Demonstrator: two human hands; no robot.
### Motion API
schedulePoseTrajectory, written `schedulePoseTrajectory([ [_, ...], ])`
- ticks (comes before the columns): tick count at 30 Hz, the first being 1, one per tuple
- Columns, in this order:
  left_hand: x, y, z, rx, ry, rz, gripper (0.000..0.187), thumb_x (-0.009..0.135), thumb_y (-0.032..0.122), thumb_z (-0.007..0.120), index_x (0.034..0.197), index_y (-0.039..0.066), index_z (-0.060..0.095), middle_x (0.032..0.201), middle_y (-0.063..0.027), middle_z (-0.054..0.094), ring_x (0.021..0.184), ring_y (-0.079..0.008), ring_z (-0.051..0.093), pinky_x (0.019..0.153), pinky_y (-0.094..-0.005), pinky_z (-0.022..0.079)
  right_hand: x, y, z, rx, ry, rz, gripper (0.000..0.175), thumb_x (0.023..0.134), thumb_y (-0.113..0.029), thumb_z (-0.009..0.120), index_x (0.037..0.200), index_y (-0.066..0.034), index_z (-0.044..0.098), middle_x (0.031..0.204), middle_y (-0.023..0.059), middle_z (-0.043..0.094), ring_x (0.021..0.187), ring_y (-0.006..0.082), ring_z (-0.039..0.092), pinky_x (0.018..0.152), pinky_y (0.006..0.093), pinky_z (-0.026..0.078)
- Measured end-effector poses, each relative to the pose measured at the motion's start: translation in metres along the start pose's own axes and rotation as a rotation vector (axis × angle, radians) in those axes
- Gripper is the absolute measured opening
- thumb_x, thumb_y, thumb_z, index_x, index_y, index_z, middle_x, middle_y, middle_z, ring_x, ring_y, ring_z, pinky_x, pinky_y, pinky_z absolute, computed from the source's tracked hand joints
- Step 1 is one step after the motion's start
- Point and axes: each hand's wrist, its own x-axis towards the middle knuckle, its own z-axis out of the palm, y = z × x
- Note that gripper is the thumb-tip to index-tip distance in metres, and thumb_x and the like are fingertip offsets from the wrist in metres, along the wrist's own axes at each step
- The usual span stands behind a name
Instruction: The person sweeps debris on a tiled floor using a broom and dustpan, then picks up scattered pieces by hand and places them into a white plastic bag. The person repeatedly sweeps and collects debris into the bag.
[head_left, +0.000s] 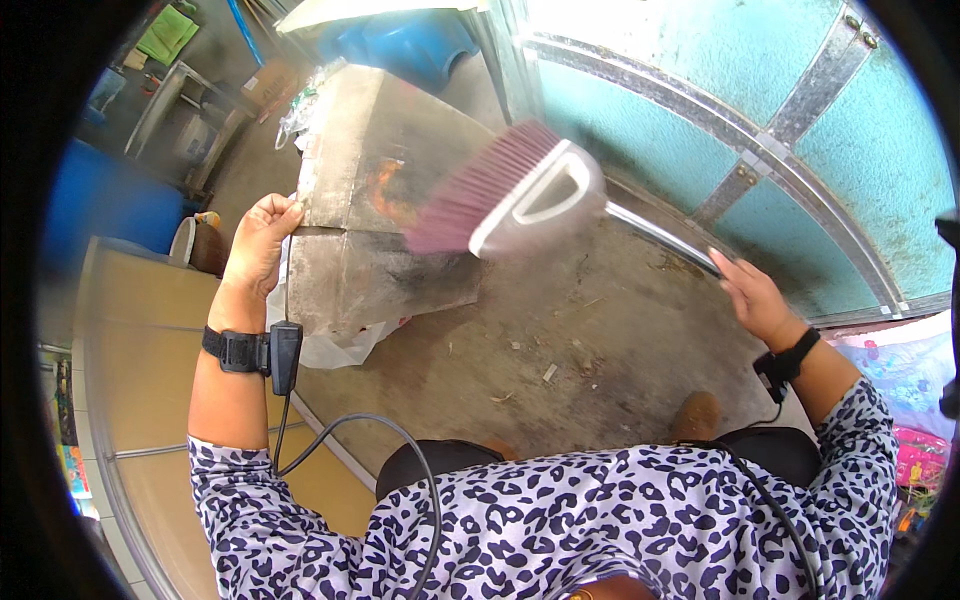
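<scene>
My left hand (259, 236) pinches the edge of a flattened, stained cardboard sheet (341, 161), thumb on top. In my right hand (754, 296) is the metal handle (664, 236) of a broom. Its grey plastic head (551, 202) and purple bristles (480, 191) are raised over the cardboard and blurred. The bristles overlap the sheet's right part; whether they touch it, I cannot tell. White plastic bags (352, 345) show under and behind the cardboard.
Small scraps and dust (551, 371) lie on the concrete floor (465, 397). A turquoise metal-framed door (622, 120) stands at the right. Left are a tan panel (150, 300) and a blue barrel (112, 202). Another blue plastic container (405, 45) is at the back.
</scene>
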Motion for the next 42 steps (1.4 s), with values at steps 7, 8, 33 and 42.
schedulePoseTrajectory([
  [7, 0.008, -0.009, -0.015, 0.142, 0.147, 0.044, 0.009, 0.085, 0.011, 0.067, 0.086, 0.005, 0.061, 0.079, 0.0008, 0.061, 0.077, -0.0078, 0.053, 0.077, -0.0225, 0.041, 0.023, -0.001, 0.026, -0.004, -0.239, 0.124, 0.051, 0.09, -0.011, 0.054, 0.139, -0.0205, 0.041, 0.085, 0.0179, 0.057, 0.076, 0.0368, 0.057, 0.069, 0.043, 0.045],
  [8, 0.011, -0.012, -0.018, 0.191, 0.179, 0.047, 0.011, 0.084, 0.011, 0.067, 0.088, 0.002, 0.063, 0.081, -0.0005, 0.062, 0.076, -0.0095, 0.054, 0.075, -0.0237, 0.042, 0.017, 0.001, 0.027, -0.116, -0.324, 0.2, 0.049, 0.091, -0.015, 0.054, 0.138, -0.023, 0.042, 0.087, 0.0176, 0.059, 0.079, 0.0372, 0.059, 0.07, 0.0441, 0.047],
  [33, 0.027, -0.049, -0.107, 1.044, 0.612, -0.129, 0.038, 0.075, 0.027, 0.069, 0.101, -0.001, 0.064, 0.085, -0.0142, 0.068, 0.079, -0.0263, 0.066, 0.076, -0.0359, 0.051, 0.128, -0.09, 0.069, -0.12, -0.296, 0.037, 0.037, 0.09, -0.015, 0.052, 0.127, -0.0097, 0.053, 0.094, 0.0261, 0.061, 0.088, 0.0419, 0.059, 0.077, 0.0471, 0.047],
  [42, 0.006, -0.022, -0.058, 0.96, 0.817, 0.141, 0.041, 0.078, 0.026, 0.068, 0.113, 0.005, 0.06, 0.119, -0.0158, 0.058, 0.104, -0.0272, 0.056, 0.092, -0.0367, 0.042, 0.173, -0.078, 0.103, -0.271, -0.272, 0.151, 0.032, 0.09, -0.015, 0.051, 0.121, -0.0085, 0.057, 0.091, 0.0267, 0.061, 0.088, 0.044, 0.058, 0.077, 0.0499, 0.047],
])
